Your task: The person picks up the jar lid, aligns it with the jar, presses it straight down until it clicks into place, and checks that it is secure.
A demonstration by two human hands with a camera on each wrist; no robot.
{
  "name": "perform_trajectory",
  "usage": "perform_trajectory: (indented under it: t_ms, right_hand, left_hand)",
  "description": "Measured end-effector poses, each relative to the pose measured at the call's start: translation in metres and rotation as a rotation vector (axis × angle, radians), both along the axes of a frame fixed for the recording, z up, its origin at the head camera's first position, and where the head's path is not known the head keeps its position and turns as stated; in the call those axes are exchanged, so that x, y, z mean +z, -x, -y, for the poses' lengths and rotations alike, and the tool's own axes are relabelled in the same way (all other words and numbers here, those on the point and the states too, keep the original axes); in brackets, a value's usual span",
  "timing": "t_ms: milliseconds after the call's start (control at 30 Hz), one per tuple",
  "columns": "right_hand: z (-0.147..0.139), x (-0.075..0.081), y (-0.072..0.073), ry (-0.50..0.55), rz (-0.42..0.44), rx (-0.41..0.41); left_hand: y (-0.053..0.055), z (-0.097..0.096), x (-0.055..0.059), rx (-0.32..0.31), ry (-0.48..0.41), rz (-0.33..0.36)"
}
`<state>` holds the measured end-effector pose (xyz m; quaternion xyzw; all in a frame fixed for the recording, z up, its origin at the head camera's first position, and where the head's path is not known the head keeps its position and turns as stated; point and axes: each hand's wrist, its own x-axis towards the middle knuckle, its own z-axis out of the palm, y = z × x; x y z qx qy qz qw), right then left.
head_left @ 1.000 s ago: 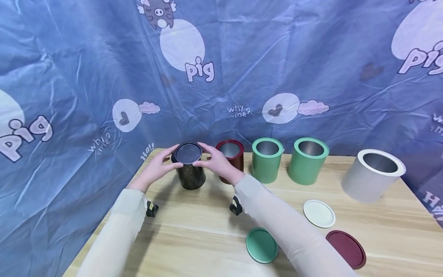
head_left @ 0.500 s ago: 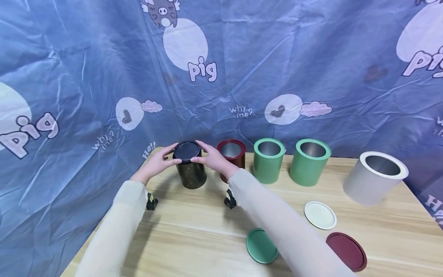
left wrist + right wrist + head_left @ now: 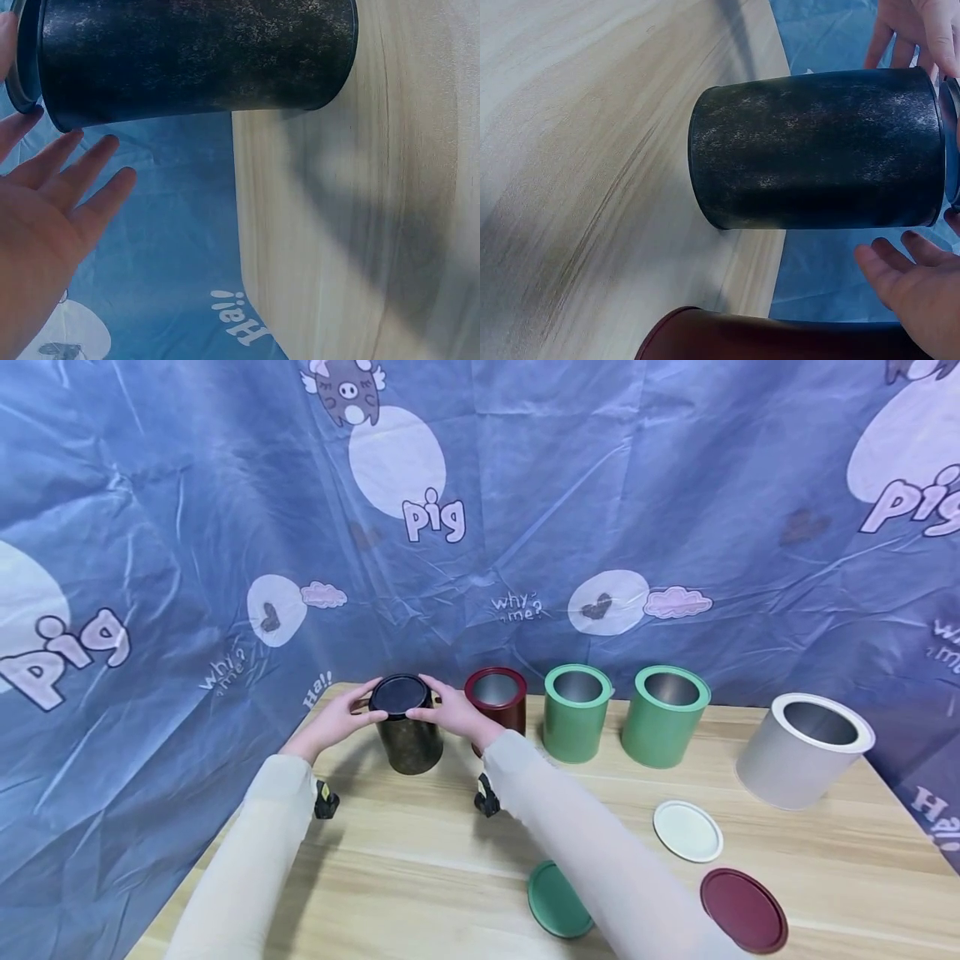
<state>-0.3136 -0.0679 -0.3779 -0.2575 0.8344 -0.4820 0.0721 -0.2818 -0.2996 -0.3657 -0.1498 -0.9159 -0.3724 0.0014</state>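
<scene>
Both hands pinch the edge of a round black lid (image 3: 400, 695), thumbs on the near side and fingers farther round. Under the lid a black, mottled can (image 3: 411, 750) stands upright on the table. My left hand (image 3: 343, 720) is at the lid's left side, my right hand (image 3: 456, 710) at its right. In the right wrist view a narrow gap shows between the lid (image 3: 952, 142) and the rim of the can (image 3: 817, 154). Some fingers of the left hand (image 3: 52, 202) spread near the can's rim without curling round it. The can's mouth is hidden.
Right of the black can stand a dark red can (image 3: 513, 717), two green cans (image 3: 573, 727) and a white can (image 3: 787, 760), all without lids. Nearer lie a white lid (image 3: 687, 832), a dark red lid (image 3: 744, 910) and a green lid (image 3: 557, 902). A blue curtain (image 3: 480, 552) hangs behind.
The lid has shifted slightly left with both hands, and now lines up more closely over the black can. My right forearm has swung a little left. The head view has moved slightly.
</scene>
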Motion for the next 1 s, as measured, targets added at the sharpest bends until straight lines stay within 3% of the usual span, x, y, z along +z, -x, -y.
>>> perform_trajectory:
  t_ms: [233,567,800,1000]
  right_hand:
    - [0.001,-0.004,-0.002,0.012,0.014,0.006]
    - [0.002,-0.008,-0.006,0.039,0.074,0.017]
    - [0.001,-0.003,-0.009,0.039,0.083,0.007]
    - [0.002,-0.001,-0.012,0.023,0.086,0.006]
  left_hand:
    - [-0.001,0.002,-0.006,-0.022,-0.060,0.060]
    - [-0.004,0.006,-0.011,-0.041,-0.094,0.055]
    - [-0.004,0.006,-0.011,-0.013,-0.049,0.075]
    - [-0.008,0.006,-0.005,0.014,0.014,0.142]
